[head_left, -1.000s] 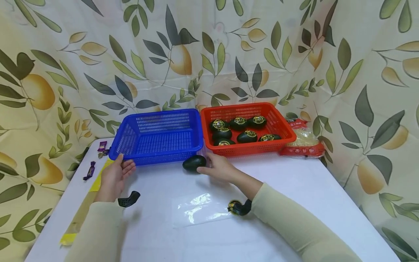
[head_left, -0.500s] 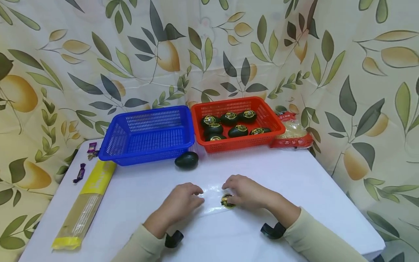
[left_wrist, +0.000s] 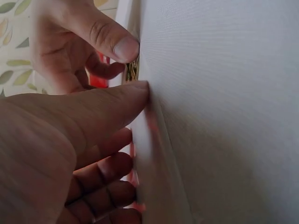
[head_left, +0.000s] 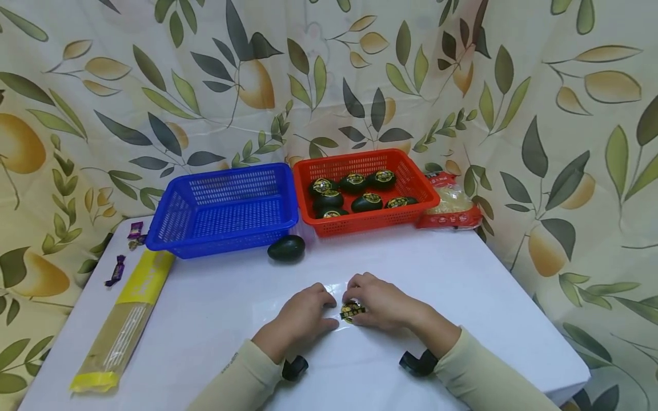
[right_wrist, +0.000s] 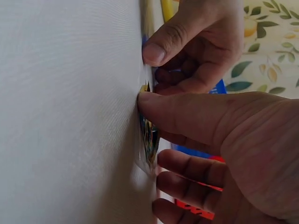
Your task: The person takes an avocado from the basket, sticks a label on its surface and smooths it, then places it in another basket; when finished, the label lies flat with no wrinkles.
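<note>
Fingers of left hand and right hand curled, pinching clear film wrapper with gold label, flat at near-centre of white table. Likely light, limp, slippery, easily torn; best gripped at edges beside label.

A blue basket and a red basket stand side by side at the back of the white table. The red one holds dark eggs. One dark egg lies just before the blue basket. A noodle bag sits right of the red basket; a long yellow packet and candies lie left.
</note>
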`<action>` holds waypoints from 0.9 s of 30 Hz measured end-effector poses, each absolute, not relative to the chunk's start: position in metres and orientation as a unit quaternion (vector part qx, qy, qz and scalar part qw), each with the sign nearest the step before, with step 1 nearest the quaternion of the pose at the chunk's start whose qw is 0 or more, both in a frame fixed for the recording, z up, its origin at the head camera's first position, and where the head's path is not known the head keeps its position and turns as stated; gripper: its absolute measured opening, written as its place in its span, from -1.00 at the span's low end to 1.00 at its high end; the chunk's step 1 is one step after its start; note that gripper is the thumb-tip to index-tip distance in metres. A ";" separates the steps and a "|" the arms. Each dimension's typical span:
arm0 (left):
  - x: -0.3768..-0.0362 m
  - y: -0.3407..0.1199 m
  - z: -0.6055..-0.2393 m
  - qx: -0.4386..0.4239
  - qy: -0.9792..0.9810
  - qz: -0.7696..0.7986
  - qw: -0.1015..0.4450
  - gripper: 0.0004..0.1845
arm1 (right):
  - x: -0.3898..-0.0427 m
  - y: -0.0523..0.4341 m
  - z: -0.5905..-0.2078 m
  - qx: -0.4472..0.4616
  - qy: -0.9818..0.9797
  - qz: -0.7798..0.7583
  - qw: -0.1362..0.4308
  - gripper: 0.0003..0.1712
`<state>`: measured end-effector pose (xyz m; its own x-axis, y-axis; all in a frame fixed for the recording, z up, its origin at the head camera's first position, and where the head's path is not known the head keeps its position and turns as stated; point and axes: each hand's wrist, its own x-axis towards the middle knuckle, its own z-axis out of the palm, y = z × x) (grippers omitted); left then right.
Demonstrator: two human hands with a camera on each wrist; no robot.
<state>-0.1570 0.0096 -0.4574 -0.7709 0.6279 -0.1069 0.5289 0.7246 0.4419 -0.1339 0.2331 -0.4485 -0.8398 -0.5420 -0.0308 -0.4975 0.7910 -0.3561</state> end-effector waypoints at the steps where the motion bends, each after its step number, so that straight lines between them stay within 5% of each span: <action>1: -0.158 0.009 -0.458 0.313 0.919 0.204 0.128 -0.63 | -0.135 0.232 -0.449 -0.276 0.943 -0.174 0.064 -0.69; 11: -0.156 0.005 -0.467 0.325 0.906 0.251 0.108 -0.67 | -0.138 0.234 -0.443 -0.277 0.921 -0.261 0.084 -0.74; 19: -0.161 -0.013 -0.463 0.255 0.874 0.384 0.156 -0.47 | -0.154 0.223 -0.430 -0.285 0.883 -0.358 0.107 -0.81; 27: -0.178 -0.035 -0.448 0.142 0.837 0.519 0.094 -0.87 | -0.186 0.192 -0.412 -0.269 0.869 -0.407 0.083 -0.80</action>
